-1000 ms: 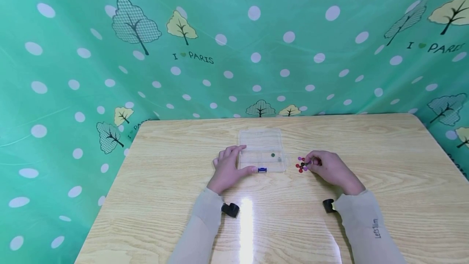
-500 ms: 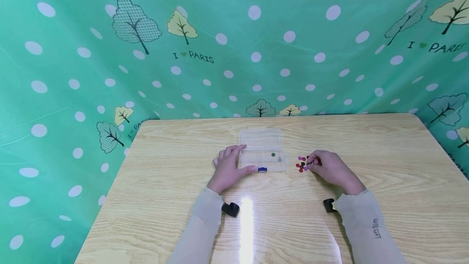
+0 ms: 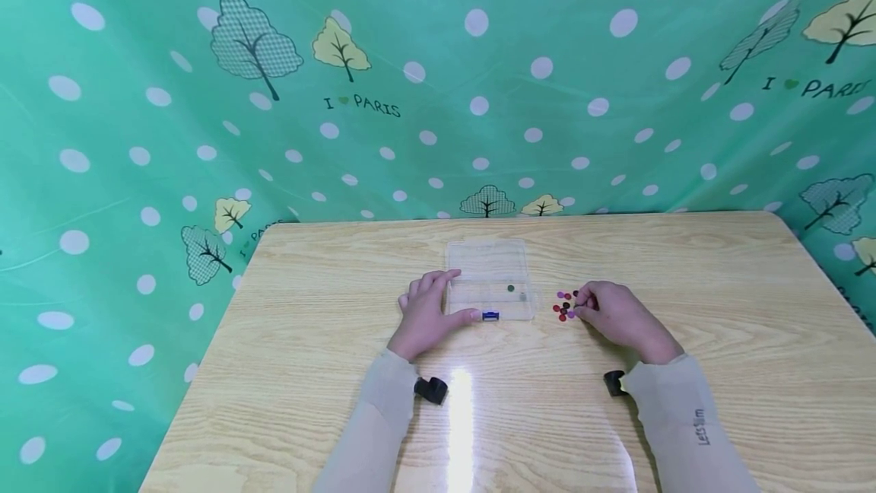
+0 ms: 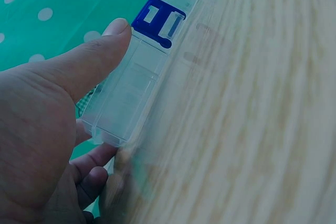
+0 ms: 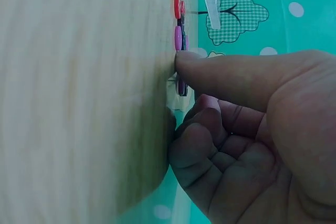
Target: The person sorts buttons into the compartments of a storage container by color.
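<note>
My left hand (image 3: 427, 316) holds the clear plastic box (image 3: 479, 256) by its left side, thumb at the front wall beside the blue latch (image 3: 490, 316) and fingers reaching round the side. The box's lid is raised. Inside its right part lies a green button (image 3: 510, 288). To the right of the box, several small round buttons, red (image 3: 557, 308), black (image 3: 566, 305) and purple (image 3: 560, 295), are loosely grouped on the table. At this group's right edge my right hand (image 3: 612, 312) pinches a dark button (image 5: 181, 87) between thumb and index finger, mostly hidden by the fingertips.
The wooden table (image 3: 328, 272) ends at a green dotted curtain (image 3: 438, 82) behind. Black wrist devices (image 3: 431, 391) sit at both sleeves. A bright light streak (image 3: 460, 432) reflects off the tabletop in front of the box.
My right fingertips have shifted slightly right among the buttons, and a black one behind them has come into view. The left hand and the box stay where they were.
</note>
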Available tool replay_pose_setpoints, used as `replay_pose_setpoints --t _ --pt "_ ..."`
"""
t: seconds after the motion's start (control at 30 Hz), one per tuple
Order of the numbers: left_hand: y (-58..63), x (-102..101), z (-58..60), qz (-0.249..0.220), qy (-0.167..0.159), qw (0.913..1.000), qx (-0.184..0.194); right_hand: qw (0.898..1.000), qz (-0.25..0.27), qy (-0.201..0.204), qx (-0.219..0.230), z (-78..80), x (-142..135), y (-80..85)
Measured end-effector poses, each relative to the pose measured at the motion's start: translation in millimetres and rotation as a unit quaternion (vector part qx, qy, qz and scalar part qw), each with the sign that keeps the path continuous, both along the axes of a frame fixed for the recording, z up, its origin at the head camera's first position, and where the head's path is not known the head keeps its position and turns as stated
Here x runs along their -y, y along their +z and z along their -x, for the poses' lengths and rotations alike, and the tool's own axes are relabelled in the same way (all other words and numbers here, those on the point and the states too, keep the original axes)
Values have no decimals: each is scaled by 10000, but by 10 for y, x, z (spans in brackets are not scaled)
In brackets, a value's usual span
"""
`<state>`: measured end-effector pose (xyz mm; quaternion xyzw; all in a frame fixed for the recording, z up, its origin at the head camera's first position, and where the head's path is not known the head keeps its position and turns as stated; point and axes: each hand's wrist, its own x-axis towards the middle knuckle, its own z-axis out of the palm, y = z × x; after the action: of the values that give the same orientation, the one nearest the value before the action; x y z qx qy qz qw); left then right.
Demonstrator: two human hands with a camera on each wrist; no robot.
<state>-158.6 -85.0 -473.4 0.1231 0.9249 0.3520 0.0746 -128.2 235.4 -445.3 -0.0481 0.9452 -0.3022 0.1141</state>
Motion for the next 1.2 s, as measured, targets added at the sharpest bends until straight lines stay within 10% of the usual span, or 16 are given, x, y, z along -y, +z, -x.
replay_pose_setpoints --t 1.2 --pt "-22 6 17 50 19 10000 -29 9997 106 -147 -139 16 18 34"
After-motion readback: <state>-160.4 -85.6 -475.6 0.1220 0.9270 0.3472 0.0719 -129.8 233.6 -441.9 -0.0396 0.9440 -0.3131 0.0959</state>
